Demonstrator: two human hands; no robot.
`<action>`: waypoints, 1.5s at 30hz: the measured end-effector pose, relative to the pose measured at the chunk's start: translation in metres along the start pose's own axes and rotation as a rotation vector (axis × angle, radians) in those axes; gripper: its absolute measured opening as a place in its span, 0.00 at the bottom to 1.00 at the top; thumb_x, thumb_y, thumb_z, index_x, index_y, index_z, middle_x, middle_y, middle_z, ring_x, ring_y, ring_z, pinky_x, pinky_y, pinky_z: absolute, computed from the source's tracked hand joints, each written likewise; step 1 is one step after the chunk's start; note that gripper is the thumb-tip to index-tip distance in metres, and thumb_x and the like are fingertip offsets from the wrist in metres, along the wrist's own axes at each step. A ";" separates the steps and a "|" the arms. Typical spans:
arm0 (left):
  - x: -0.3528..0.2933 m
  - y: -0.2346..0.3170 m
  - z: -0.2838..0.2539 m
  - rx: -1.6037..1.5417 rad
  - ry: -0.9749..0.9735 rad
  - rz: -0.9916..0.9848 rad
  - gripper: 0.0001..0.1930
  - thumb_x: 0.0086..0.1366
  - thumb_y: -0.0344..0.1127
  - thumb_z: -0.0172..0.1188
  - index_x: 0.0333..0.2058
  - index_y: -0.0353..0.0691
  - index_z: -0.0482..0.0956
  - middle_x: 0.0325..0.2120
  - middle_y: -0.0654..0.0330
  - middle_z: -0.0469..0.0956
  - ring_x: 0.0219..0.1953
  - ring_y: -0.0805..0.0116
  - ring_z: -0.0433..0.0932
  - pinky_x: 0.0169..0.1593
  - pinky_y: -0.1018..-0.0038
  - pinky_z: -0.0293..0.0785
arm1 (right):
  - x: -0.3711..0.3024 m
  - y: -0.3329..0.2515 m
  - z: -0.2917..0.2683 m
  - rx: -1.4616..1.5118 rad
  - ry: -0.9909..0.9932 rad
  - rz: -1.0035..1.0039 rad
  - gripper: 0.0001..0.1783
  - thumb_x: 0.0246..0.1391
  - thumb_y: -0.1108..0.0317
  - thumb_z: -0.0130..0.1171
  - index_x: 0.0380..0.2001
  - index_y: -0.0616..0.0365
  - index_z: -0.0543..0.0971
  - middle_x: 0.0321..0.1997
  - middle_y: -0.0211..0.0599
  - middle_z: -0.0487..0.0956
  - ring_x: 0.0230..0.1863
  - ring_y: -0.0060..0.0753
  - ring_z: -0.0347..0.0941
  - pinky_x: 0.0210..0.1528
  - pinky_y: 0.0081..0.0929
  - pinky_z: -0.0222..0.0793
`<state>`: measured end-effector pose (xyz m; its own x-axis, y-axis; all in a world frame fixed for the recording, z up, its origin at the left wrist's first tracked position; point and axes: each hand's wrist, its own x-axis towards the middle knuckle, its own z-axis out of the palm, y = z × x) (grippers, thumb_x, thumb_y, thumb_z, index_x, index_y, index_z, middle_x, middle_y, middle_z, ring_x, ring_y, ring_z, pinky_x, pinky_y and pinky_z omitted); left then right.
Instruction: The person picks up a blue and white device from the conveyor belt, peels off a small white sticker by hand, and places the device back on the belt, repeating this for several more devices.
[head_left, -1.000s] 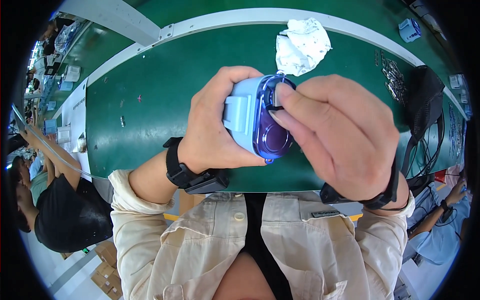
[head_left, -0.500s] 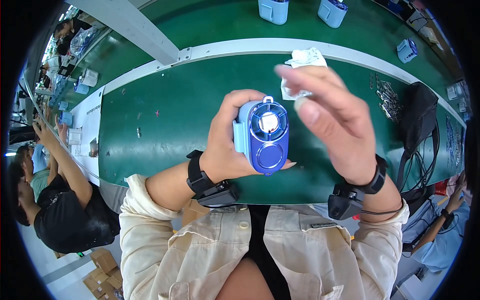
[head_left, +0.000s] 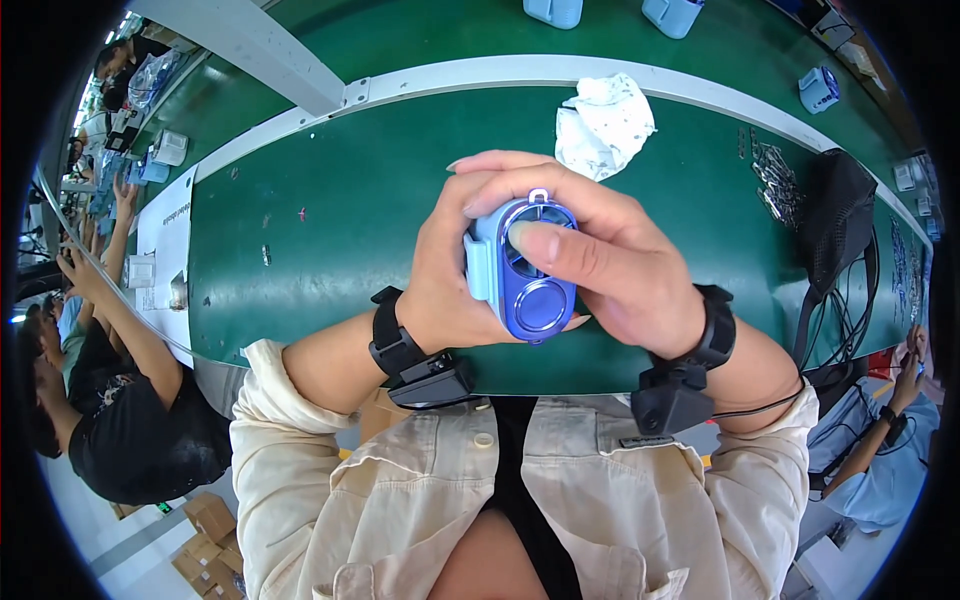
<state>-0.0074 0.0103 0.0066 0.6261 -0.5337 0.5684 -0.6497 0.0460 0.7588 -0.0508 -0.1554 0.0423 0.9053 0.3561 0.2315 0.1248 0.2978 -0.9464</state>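
A blue handheld device (head_left: 540,306) with a round fan-like grille, a ring-shaped lower part and a small loop on top is held above the green table. My left hand (head_left: 437,262) wraps round its left side, where a light blue clip sticks out. From the right, my right hand (head_left: 625,260) closes over its upper end, with the thumb pressed on the round grille and the fingers behind the top. The thumb covers much of the grille. Beyond my hands lies a crumpled white cloth or tissue (head_left: 603,125) on the table.
Small metal parts (head_left: 775,185) lie in a pile at the right, beside a black bag (head_left: 836,225) with cables. A white rail (head_left: 450,75) crosses behind the table. Similar blue devices (head_left: 818,90) stand beyond it. Co-workers sit left and right; a printed sheet (head_left: 163,250) lies at the left.
My right hand has come down and left from the air beside the device and now grips its top, thumb on the grille. My left hand keeps its hold.
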 end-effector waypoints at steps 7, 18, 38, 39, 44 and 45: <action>-0.005 -0.002 0.003 -0.163 -0.008 -0.190 0.46 0.34 0.40 0.83 0.52 0.40 0.63 0.44 0.56 0.73 0.45 0.65 0.77 0.48 0.71 0.73 | -0.004 -0.002 0.015 0.275 0.151 0.141 0.25 0.63 0.55 0.50 0.57 0.60 0.69 0.66 0.48 0.62 0.64 0.39 0.61 0.63 0.34 0.57; -0.009 -0.006 0.003 -0.178 -0.003 -0.134 0.47 0.34 0.40 0.83 0.52 0.41 0.63 0.45 0.56 0.74 0.45 0.66 0.77 0.48 0.71 0.74 | -0.002 0.005 0.007 -0.121 0.055 -0.065 0.23 0.65 0.55 0.46 0.54 0.61 0.70 0.66 0.49 0.62 0.63 0.36 0.62 0.64 0.32 0.56; -0.005 -0.023 -0.001 -0.116 0.100 -0.210 0.55 0.40 0.34 0.79 0.62 0.41 0.48 0.56 0.52 0.61 0.56 0.63 0.67 0.58 0.66 0.66 | 0.030 -0.008 -0.001 -0.710 0.041 -0.120 0.45 0.40 0.64 0.72 0.59 0.62 0.61 0.59 0.47 0.70 0.57 0.37 0.70 0.58 0.34 0.66; -0.001 -0.027 -0.003 -0.119 0.107 -0.180 0.55 0.40 0.34 0.79 0.62 0.41 0.48 0.56 0.52 0.61 0.56 0.63 0.67 0.58 0.66 0.66 | 0.044 -0.013 -0.012 -0.719 -0.018 -0.061 0.45 0.39 0.64 0.73 0.59 0.62 0.61 0.57 0.46 0.72 0.55 0.37 0.71 0.57 0.34 0.67; 0.005 -0.024 -0.003 -0.094 0.270 -0.328 0.53 0.46 0.33 0.76 0.63 0.38 0.45 0.58 0.43 0.56 0.54 0.58 0.69 0.55 0.64 0.69 | 0.140 0.001 -0.063 -1.029 0.422 -0.137 0.46 0.38 0.57 0.73 0.58 0.66 0.62 0.47 0.52 0.76 0.50 0.46 0.75 0.53 0.34 0.71; 0.006 -0.024 -0.002 -0.096 0.247 -0.330 0.53 0.46 0.32 0.75 0.63 0.38 0.44 0.58 0.42 0.54 0.54 0.58 0.69 0.55 0.64 0.69 | 0.156 0.005 -0.074 -1.074 0.461 -0.139 0.47 0.38 0.56 0.73 0.58 0.66 0.62 0.48 0.54 0.76 0.50 0.48 0.75 0.53 0.35 0.70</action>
<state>0.0129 0.0082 -0.0078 0.8859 -0.3148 0.3407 -0.3616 -0.0085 0.9323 0.1210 -0.1645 0.0571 0.8909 -0.0399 0.4525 0.3126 -0.6689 -0.6744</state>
